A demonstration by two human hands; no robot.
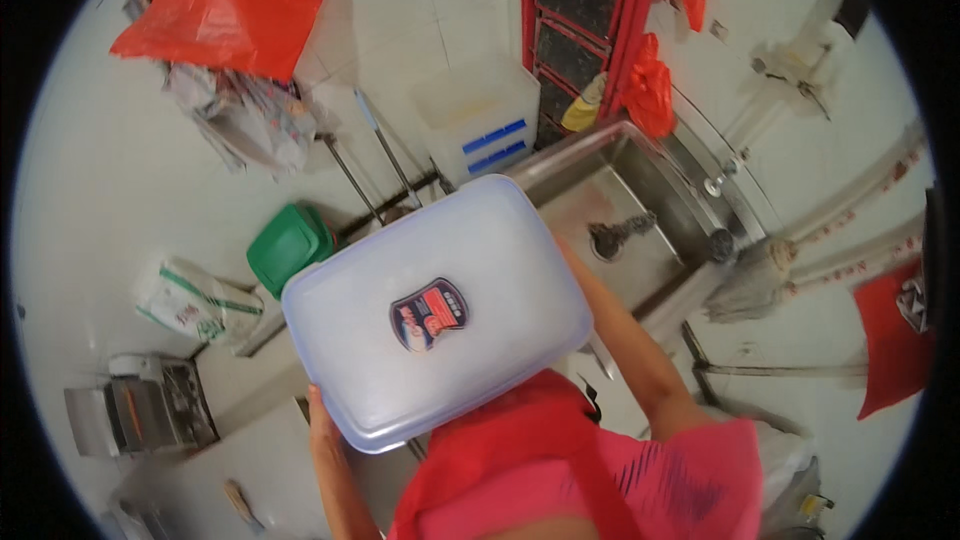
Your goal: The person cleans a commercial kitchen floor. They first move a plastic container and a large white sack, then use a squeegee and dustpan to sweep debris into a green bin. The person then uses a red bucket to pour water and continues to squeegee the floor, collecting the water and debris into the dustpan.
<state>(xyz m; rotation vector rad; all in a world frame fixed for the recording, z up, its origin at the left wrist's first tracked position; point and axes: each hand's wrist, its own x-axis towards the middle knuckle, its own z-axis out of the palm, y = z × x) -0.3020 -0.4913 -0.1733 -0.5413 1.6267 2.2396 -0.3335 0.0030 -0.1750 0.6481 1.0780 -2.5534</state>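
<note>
In front of my body I hold a large rectangular plastic storage container [495,255], whitish and translucent, with rounded corners. It bears a dark and red printed label [429,315] in the middle of its upper face. Tilted in the view, it hides whatever lies beneath it. My left hand [319,412] grips its near left edge, fingers mostly out of sight under the rim. On the opposite side my right hand [564,251] is at the right edge, nearly all hidden behind the container. The stainless steel sink [675,195] lies just beyond my right forearm.
A wet dark clump [611,236] lies at the sink drain. Beyond stand a white plastic bin [487,120] and a red-framed rack [577,22]. To the left are a green-lidded bin [292,244], a white sack [199,304] and a metal appliance [142,409]. A brush [241,502] lies lower left.
</note>
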